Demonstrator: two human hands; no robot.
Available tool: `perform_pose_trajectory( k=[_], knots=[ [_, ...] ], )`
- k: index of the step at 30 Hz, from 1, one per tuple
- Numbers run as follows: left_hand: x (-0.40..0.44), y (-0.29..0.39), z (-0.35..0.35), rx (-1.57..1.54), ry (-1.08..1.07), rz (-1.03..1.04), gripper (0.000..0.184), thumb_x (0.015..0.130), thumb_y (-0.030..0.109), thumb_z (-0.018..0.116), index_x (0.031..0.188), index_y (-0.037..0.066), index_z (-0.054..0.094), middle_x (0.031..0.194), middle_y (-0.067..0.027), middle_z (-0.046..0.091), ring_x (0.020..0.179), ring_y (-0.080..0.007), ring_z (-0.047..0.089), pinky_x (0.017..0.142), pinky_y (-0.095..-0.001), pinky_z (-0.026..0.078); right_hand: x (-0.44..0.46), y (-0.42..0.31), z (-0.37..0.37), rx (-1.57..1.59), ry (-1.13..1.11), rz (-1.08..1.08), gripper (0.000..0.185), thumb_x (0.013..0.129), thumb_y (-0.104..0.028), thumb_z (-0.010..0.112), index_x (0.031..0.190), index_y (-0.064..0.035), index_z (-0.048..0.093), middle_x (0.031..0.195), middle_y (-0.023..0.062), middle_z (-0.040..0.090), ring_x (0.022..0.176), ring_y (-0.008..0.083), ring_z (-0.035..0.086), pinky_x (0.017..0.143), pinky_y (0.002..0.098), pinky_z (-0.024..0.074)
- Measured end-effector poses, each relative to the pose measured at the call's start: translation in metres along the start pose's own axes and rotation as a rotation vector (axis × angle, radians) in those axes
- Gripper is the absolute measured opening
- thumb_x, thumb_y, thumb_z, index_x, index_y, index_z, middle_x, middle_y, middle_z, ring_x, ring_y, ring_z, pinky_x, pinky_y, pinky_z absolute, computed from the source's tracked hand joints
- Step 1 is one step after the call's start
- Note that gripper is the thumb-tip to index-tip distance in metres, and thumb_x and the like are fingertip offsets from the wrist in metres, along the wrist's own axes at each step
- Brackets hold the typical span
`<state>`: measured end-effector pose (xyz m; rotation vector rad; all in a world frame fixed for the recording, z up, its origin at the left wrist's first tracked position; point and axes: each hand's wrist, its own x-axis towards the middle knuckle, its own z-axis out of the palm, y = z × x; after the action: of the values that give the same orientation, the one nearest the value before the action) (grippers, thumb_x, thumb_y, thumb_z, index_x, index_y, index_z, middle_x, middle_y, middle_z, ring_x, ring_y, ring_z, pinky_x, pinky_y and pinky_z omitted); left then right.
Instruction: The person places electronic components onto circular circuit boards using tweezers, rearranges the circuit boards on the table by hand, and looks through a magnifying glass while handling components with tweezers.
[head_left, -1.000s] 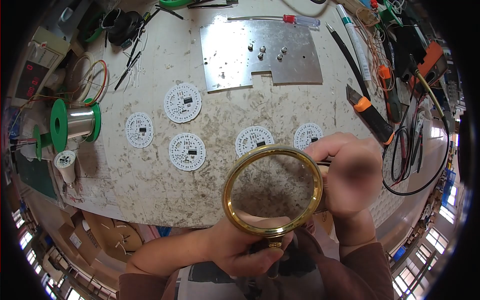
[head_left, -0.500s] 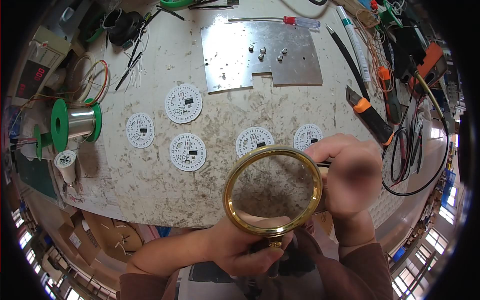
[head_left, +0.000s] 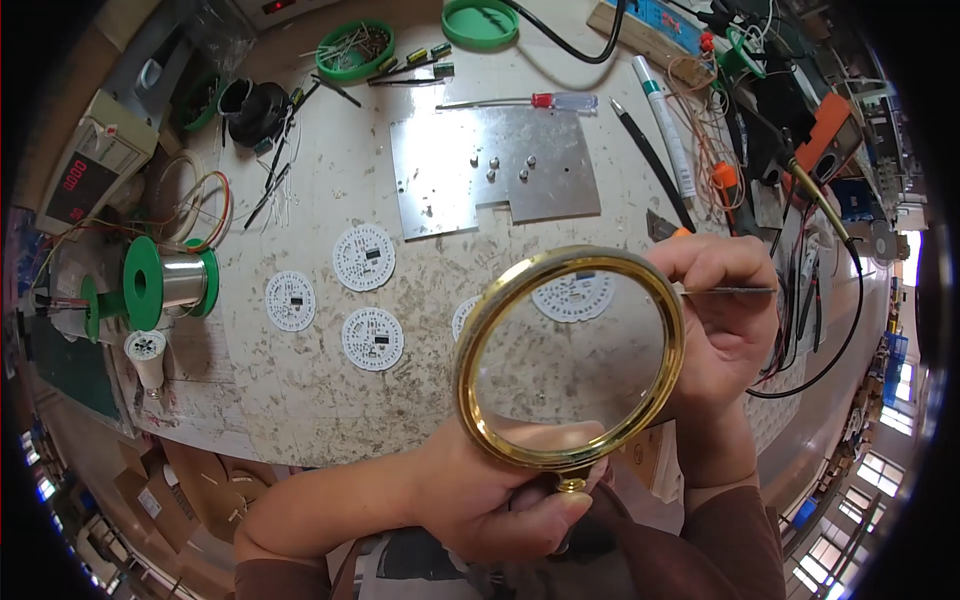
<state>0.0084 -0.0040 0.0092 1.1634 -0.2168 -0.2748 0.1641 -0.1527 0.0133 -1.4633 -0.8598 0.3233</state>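
My left hand [head_left: 510,500] is closed round the handle of a magnifying glass [head_left: 468,375] with a gold rim, raised over the table's front. Right of the lens, my right hand [head_left: 725,310] pinches a thin, flat board [head_left: 735,290] seen nearly edge-on. Part of a round white circuit board [head_left: 573,298] shows through the lens. Another round board [head_left: 463,315] is mostly hidden behind the rim. Three more, an upper one [head_left: 364,258], a left one [head_left: 291,301] and a lower one [head_left: 373,339], lie flat to the left.
A metal plate [head_left: 540,190] with small posts lies behind the boards, below a screwdriver [head_left: 570,102]. Left are a solder spool [head_left: 180,280], a bulb [head_left: 147,360] and a display unit [head_left: 90,175]. A marker [head_left: 668,130], cables and a soldering iron [head_left: 815,190] lie right.
The view has tilted up, showing more of the table's back. The magnifying glass has shifted slightly right and up. My right hand has turned, and the thin board in it now shows.
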Motion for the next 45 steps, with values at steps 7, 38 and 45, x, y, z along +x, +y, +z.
perform_pose_trajectory(
  k=[7, 38, 45],
  knots=[
    [0.015, -0.022, -0.002, 0.084, 0.079, 0.134, 0.018, 0.085, 0.01, 0.059, 0.102, 0.006, 0.057, 0.06, 0.0041, 0.056, 0.048, -0.0071, 0.053, 0.048, -0.0247, 0.044, 0.018, 0.011, -0.003, 0.061, 0.031, 0.033, 0.03, 0.08, 0.007, 0.069, 0.095, -0.0027, 0.045, 0.091, 0.0153, 0.062, 0.082, 0.0175, 0.062, 0.079, 0.0284, 0.049],
    [0.022, -0.021, -0.014, 0.003, 0.011, 0.082, 0.016, 0.085, 0.008, 0.058, 0.099, 0.003, 0.056, 0.068, -0.001, 0.058, 0.056, -0.0126, 0.059, 0.052, -0.0277, 0.046, 0.021, 0.016, -0.009, -0.072, -0.048, 0.021, 0.027, 0.087, -0.007, 0.067, 0.095, -0.0057, 0.042, 0.086, 0.0142, 0.06, 0.079, 0.0184, 0.061, 0.076, 0.0293, 0.0516],
    [0.021, -0.025, -0.01, 0.019, 0.058, 0.099, 0.019, 0.085, 0.009, 0.059, 0.102, 0.003, 0.056, 0.069, -0.0001, 0.059, 0.055, -0.012, 0.06, 0.051, -0.0275, 0.047, 0.02, 0.021, -0.011, 0.01, -0.019, 0.001, 0.027, 0.077, 0.008, 0.07, 0.093, -0.0016, 0.05, 0.088, 0.0136, 0.063, 0.08, 0.0176, 0.063, 0.072, 0.0254, 0.0495]
  ],
)
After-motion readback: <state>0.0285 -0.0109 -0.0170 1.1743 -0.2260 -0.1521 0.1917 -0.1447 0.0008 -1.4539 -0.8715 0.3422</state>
